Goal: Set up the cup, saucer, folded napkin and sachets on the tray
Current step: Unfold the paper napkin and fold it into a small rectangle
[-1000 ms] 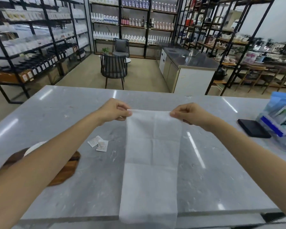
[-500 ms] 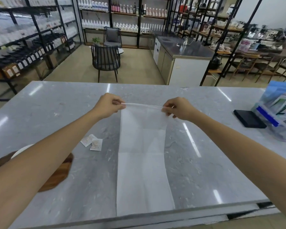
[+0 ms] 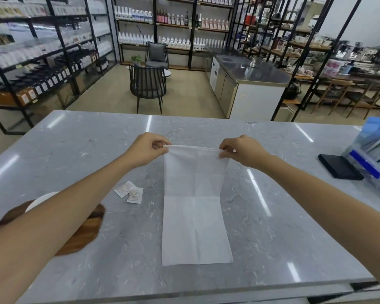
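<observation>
The left hand (image 3: 146,149) and right hand (image 3: 242,152) each pinch a far corner of the napkin (image 3: 194,216), whose long axis runs toward the person (near end flat on the counter (image 3: 75,139)).

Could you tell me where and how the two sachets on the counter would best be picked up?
The sachets lie flat on the counter, overlapping, just beyond the wooden tray. Come from above and pinch the raised edge where one lies over the other, since flat packets offer no side to grip. Both the left hand and the right hand are pinching the napkin, so free one first, probably the nearer left.
</observation>
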The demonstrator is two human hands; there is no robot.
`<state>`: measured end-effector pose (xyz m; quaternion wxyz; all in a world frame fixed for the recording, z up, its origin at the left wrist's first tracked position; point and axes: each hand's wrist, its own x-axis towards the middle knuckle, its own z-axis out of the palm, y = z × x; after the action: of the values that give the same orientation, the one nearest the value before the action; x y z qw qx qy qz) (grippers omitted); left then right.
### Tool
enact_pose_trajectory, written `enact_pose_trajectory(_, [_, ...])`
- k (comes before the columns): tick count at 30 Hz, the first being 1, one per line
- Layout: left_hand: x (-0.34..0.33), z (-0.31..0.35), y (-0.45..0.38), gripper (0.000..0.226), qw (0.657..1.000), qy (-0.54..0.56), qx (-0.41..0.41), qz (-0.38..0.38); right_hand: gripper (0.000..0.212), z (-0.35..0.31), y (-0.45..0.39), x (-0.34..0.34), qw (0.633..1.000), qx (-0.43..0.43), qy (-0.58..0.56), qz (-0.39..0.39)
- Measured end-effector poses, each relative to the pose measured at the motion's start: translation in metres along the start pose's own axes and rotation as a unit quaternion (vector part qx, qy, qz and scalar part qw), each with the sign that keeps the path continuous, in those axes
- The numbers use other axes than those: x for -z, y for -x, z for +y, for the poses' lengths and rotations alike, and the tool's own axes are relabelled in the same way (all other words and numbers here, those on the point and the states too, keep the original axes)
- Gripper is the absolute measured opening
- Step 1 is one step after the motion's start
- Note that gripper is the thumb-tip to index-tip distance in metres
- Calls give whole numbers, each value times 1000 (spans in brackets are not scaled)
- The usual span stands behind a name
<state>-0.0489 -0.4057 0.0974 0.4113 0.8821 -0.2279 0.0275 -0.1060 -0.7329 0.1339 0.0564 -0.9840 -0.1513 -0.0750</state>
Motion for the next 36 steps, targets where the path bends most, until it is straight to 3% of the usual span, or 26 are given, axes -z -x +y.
enact_pose_trajectory(7, [2, 5, 8, 5, 999, 49, -3, -5, 23, -5, 5, 10, 999, 33, 29, -32])
enact_pose_trajectory(14, [0, 10, 12, 16, 999, 43, -15, 3, 18, -2, 11, 17, 996, 51, -13, -71])
enact_pose_trajectory(22, [-7, 15, 31, 8, 999, -26, -44, 17, 15, 2, 31, 11, 998, 56, -4, -28])
enact_pose_trajectory(31, [-47, 0, 144, 9, 989, -70, -132, -10, 10, -24, 134, -46, 992, 101, -34, 61])
enact_pose_trajectory(36, [-71, -9, 200, 23, 986, -108, -119, -32, 11, -39, 186, -95, 992, 86, -81, 46])
